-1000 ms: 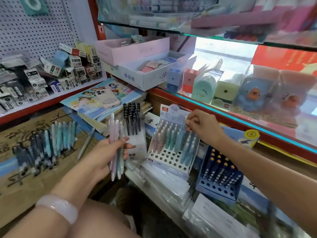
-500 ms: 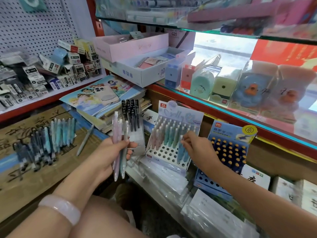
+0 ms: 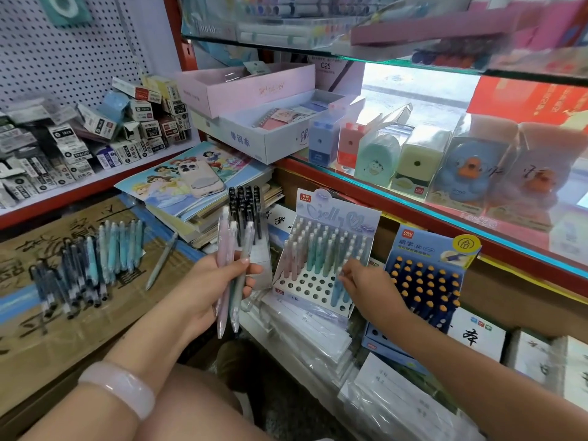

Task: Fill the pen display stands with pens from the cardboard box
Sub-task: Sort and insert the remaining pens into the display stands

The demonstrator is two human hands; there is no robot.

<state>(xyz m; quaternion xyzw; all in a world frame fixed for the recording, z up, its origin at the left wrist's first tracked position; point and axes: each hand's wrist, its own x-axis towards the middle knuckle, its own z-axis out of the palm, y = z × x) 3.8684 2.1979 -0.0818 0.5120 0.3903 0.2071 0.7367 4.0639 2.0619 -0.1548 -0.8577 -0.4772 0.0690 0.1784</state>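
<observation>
Change: my right hand [image 3: 369,286] dropped from stand top to seat a blue pen [image 3: 338,289] at 4 o'clock in pastel stand [image 3: 315,292] | left hand [image 3: 208,289] still grips spare pens [image 3: 230,272] | front holes still empty

- The left hand [image 3: 206,288] holds a bunch of pens [image 3: 230,275], left of the pen stand [image 3: 321,259].
- The right hand [image 3: 369,284] is at that stand's right side.
- Another stand [image 3: 426,281] sits right of it.
- More pens [image 3: 86,265] lie on the cardboard box [image 3: 63,329], far left.

One head-worn view looks forward and down, close over the shop shelves [image 3: 413,214].
</observation>
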